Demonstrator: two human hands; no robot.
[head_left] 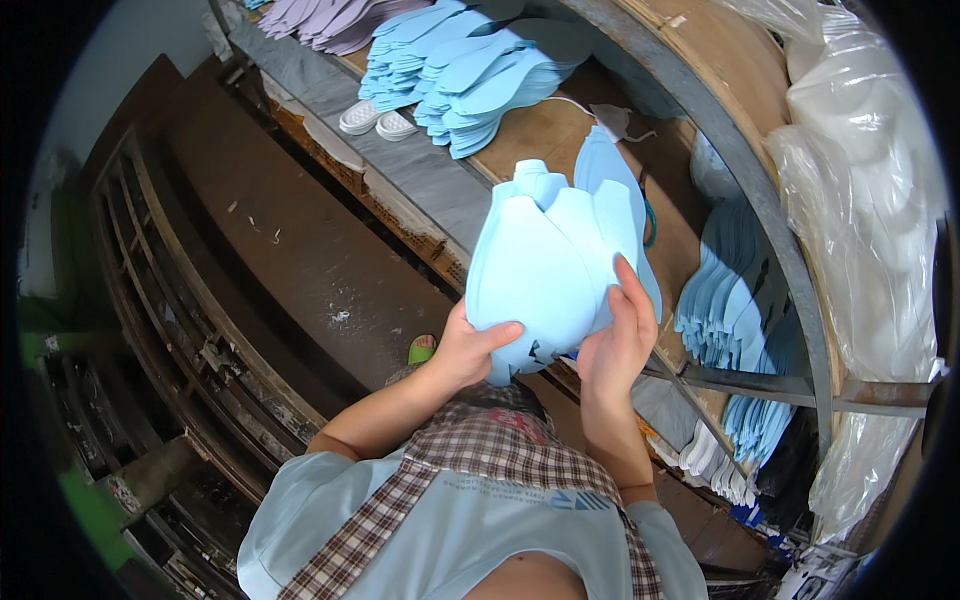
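In front of my body I hold a fanned bundle of light blue insoles, raised over the edge of the shelf. My left hand is closed on the bundle's lower left side, its thumb lying across the front piece. At the right side my right hand grips the same bundle, fingers up along its edge. Small dark marks show near the lower end of the front insole. Another light blue insole piece shows just behind the bundle, partly hidden by it.
Stacks of blue insoles and lilac insoles lie on the shelf, near a pair of white soles. More blue insoles stand behind a metal frame. Clear plastic bags hang at right; a metal rack stands left.
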